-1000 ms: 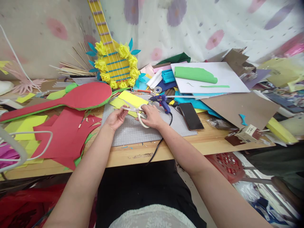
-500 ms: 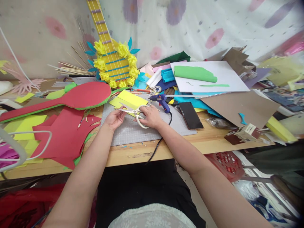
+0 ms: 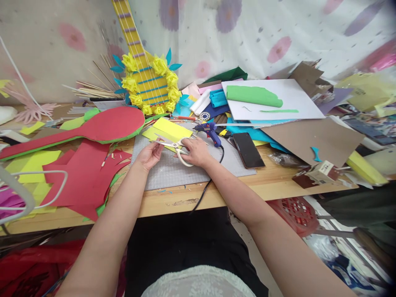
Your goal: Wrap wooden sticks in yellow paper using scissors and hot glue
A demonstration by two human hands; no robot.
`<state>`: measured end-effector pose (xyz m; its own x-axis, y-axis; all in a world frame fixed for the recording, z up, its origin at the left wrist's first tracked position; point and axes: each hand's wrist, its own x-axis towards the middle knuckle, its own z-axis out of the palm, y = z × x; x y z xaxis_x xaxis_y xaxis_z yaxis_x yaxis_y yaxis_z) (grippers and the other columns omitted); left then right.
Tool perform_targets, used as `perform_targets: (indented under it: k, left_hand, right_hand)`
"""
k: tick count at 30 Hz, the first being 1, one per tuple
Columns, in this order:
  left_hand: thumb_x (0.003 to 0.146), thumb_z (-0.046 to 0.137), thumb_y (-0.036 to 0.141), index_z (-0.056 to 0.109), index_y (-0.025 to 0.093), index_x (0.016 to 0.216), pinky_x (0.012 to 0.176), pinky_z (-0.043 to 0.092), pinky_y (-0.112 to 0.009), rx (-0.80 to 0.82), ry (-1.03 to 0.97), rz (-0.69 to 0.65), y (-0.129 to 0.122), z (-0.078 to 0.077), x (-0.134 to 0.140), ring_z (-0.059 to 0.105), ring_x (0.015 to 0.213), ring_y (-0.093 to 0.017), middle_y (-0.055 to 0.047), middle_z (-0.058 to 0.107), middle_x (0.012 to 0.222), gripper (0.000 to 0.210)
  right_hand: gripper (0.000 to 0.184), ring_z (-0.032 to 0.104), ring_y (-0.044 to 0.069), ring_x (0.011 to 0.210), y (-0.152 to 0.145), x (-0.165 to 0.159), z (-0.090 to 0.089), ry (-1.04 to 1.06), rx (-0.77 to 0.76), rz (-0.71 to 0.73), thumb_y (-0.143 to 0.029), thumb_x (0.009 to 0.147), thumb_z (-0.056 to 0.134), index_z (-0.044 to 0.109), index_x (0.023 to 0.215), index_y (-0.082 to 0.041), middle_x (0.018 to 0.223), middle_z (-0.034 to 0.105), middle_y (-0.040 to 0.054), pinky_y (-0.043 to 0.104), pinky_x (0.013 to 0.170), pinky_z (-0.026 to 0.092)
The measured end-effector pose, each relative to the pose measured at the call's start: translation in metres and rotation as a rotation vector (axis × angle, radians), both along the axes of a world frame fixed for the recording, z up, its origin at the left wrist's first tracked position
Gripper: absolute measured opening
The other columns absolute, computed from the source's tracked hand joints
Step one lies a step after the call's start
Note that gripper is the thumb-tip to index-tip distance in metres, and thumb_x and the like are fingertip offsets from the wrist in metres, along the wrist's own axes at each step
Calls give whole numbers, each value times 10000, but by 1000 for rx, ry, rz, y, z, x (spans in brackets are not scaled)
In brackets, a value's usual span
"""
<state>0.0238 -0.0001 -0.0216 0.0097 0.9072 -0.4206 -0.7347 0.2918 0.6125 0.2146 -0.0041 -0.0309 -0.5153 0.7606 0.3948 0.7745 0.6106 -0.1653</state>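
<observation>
My right hand (image 3: 197,152) grips a pair of scissors (image 3: 183,157) by its white handles, with the blades pointing left and slightly apart. Close to the blade tips, my left hand (image 3: 150,156) has its fingers pinched together; whatever they hold is too small to make out. Both hands are over a grey cutting mat (image 3: 173,175). Just behind the scissors lie yellow paper sheets (image 3: 173,128). A blue glue gun (image 3: 212,133) rests right behind my right hand, its black cord running to the table's front edge.
A phone (image 3: 248,150) lies right of the mat. To the left are a red paddle-shaped cutout (image 3: 113,123) and red paper scraps (image 3: 80,173). A yellow flower-trimmed guitar (image 3: 151,86) stands behind. Green crepe paper (image 3: 253,95) lies on a white board (image 3: 297,93).
The scissors' lower handle loop has come up slightly toward the other. Both hands stay in almost the same place.
</observation>
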Motion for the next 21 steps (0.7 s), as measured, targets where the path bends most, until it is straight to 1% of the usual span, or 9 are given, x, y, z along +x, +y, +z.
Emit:
perform_targets:
  k: [5,8,10,13,16,18,21]
  left_hand:
    - [850,405,35,622,144,909,524,508,-99,2,3,-7,0,1,0,629,586,-56,-3,655,703,250]
    - [860,409,60,611,130,902,516,509,-97,1,0,-25,-1,2,0,630,575,-58,-9,651,684,218]
    - [864,414,76,604,112,883,514,510,-94,5,-12,-36,-1,2,-1,635,578,-63,-19,653,680,194]
    - [860,421,74,601,99,886,502,511,-95,3,-30,-34,-1,1,-2,640,571,-74,-29,657,674,183]
    - [854,421,58,602,117,984,498,514,-96,3,-44,-17,0,-1,-2,628,534,-67,-15,663,674,231]
    - [852,414,48,594,132,1044,502,514,-92,1,-50,-10,1,-2,-1,622,523,-60,-5,666,680,276]
    - [848,410,41,592,139,1059,500,513,-88,-14,-45,-7,1,-1,0,620,526,-59,-2,667,681,295]
  right_hand:
    - [377,556,193,736,2,0,-5,-36,11,-77,-537,812,413,558,830,-190,804,658,59,285,627,246]
    - [389,548,201,710,3,1,-6,-42,8,-152,-550,819,390,557,823,-198,778,657,62,285,600,231]
    - [388,543,202,716,3,2,-5,-22,6,-164,-549,822,383,545,827,-196,783,652,66,287,607,237]
    - [380,538,202,761,3,4,-1,3,8,-77,-541,814,400,526,840,-183,823,644,72,291,646,254]
    - [379,537,204,794,3,4,0,5,21,9,-535,804,409,526,853,-178,862,639,72,296,673,254]
    - [376,541,206,806,2,3,0,5,29,26,-527,807,404,532,862,-178,873,639,71,298,683,252]
    - [368,547,207,811,2,2,-1,2,30,25,-516,812,400,538,865,-179,872,642,68,298,683,249]
